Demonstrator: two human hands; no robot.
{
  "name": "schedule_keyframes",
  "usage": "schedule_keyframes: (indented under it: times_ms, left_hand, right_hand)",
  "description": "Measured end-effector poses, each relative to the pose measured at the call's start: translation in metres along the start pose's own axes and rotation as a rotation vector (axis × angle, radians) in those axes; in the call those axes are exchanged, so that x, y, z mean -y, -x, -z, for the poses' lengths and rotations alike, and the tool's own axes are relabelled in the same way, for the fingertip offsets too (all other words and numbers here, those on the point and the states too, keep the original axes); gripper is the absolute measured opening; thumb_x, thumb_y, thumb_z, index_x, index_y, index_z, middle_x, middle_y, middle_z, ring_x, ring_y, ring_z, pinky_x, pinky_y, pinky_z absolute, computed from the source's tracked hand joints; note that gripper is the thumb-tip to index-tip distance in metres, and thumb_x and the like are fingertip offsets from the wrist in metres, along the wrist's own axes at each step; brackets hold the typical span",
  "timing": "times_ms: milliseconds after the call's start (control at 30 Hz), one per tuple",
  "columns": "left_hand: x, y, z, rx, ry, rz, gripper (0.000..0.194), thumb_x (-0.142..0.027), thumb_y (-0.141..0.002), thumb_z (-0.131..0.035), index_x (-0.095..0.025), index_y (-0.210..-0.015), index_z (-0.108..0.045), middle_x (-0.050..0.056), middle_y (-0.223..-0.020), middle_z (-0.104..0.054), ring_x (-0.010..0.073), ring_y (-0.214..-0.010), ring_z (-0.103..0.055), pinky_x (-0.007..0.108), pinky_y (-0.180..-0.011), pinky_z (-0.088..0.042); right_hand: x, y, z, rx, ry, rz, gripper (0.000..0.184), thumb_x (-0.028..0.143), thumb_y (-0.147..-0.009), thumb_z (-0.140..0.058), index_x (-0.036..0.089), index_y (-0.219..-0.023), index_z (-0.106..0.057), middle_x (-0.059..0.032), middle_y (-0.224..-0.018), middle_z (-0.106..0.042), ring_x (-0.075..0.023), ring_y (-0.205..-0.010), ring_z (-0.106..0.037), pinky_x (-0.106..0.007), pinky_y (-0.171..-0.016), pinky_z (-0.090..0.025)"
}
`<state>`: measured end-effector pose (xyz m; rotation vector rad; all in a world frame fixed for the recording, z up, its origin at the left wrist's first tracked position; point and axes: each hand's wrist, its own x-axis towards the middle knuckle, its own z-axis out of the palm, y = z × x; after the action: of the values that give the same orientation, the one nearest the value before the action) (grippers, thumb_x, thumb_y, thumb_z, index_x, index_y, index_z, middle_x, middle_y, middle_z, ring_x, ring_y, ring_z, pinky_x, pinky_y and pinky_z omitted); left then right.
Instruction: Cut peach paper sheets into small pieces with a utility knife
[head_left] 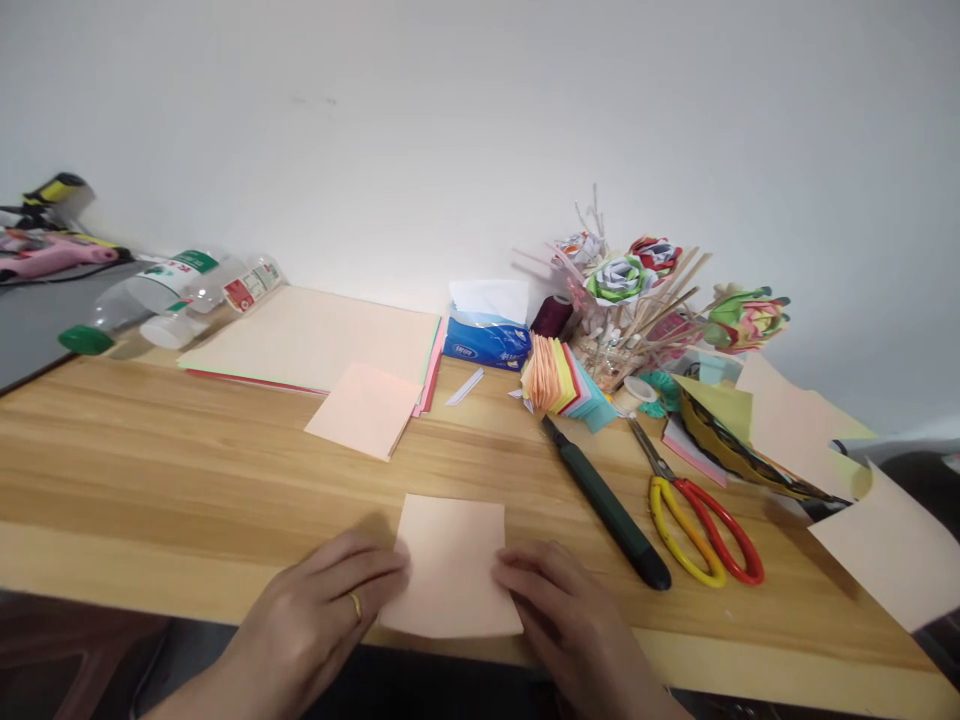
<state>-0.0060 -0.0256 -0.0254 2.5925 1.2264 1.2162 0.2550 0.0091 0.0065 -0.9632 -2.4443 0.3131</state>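
Observation:
A square of pale peach paper [453, 568] lies near the front edge of the wooden table, between my two hands. My left hand [322, 595], with a ring on one finger, pinches its left side. On the opposite side my right hand [559, 600] grips the sheet between thumb and fingers. Farther back, a small stack of peach paper squares [367, 410] overlaps the corner of a pile of large coloured sheets [315, 335]. A dark green utility knife [611, 510] and scissors with yellow and red handles [697, 520] rest to the right of my right hand.
Plastic bottles [112, 310] lie at the back left by a pink glue gun [56, 255]. A blue tissue pack [487, 335], folded coloured papers [562, 380] and paper flowers [619, 280] stand along the wall. At right, a basket [742, 450] holds loose sheets overhanging the table.

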Motion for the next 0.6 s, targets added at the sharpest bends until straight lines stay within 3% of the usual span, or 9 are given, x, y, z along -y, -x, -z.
schedule_keyframes:
  times_ms: [167, 367, 467, 533, 600]
  left_hand:
    - [-0.007, -0.009, 0.005, 0.029, 0.107, 0.111, 0.02, -0.018, -0.092, -0.046, -0.021, -0.096, -0.066, 0.002, -0.086, -0.07, 0.014, -0.087, -0.062, 0.021, -0.074, -0.053]
    - [-0.019, -0.007, -0.004, -0.053, 0.098, 0.325, 0.013, -0.025, -0.088, -0.053, -0.021, -0.082, -0.064, 0.0, -0.074, -0.065, 0.0135, -0.079, -0.062, 0.017, -0.064, -0.051]
    - [-0.02, -0.004, -0.012, -0.022, 0.026, 0.442, 0.017, -0.031, -0.088, -0.053, -0.022, -0.099, -0.062, -0.001, -0.074, -0.062, 0.0127, -0.072, -0.064, 0.018, -0.06, -0.052]
    - [-0.019, -0.002, -0.016, -0.003, -0.045, 0.508, 0.034, -0.036, -0.087, -0.053, -0.022, -0.118, -0.053, -0.001, -0.074, -0.062, 0.0138, -0.071, -0.065, 0.02, -0.062, -0.053]
    - [-0.018, 0.0, -0.019, -0.02, -0.114, 0.535, 0.039, -0.04, -0.086, -0.053, -0.021, -0.12, -0.049, -0.001, -0.075, -0.064, 0.0164, -0.075, -0.066, 0.024, -0.064, -0.054]
  right_hand:
    - [0.001, 0.007, -0.006, -0.069, -0.033, -0.041, 0.02, 0.013, -0.085, -0.046, 0.022, -0.091, -0.063, -0.0061, -0.095, -0.068, -0.0139, -0.088, -0.064, -0.024, -0.074, -0.053]
    - [0.011, 0.01, -0.009, -0.044, -0.132, -0.248, 0.016, 0.023, -0.09, -0.046, 0.022, -0.087, -0.062, -0.0023, -0.085, -0.067, -0.0122, -0.078, -0.065, -0.019, -0.068, -0.052]
    - [0.015, 0.011, -0.02, -0.132, -0.101, -0.384, 0.021, 0.033, -0.091, -0.045, 0.021, -0.091, -0.062, 0.0001, -0.071, -0.065, -0.0122, -0.062, -0.063, -0.019, -0.057, -0.051]
    - [0.017, 0.013, -0.031, -0.216, -0.041, -0.487, 0.03, 0.042, -0.09, -0.044, 0.02, -0.104, -0.059, 0.0009, -0.066, -0.064, -0.0125, -0.054, -0.062, -0.02, -0.05, -0.05]
    - [0.019, 0.015, -0.039, -0.285, 0.032, -0.563, 0.039, 0.05, -0.089, -0.042, 0.02, -0.11, -0.056, 0.0021, -0.062, -0.063, -0.0125, -0.046, -0.059, -0.021, -0.043, -0.048]
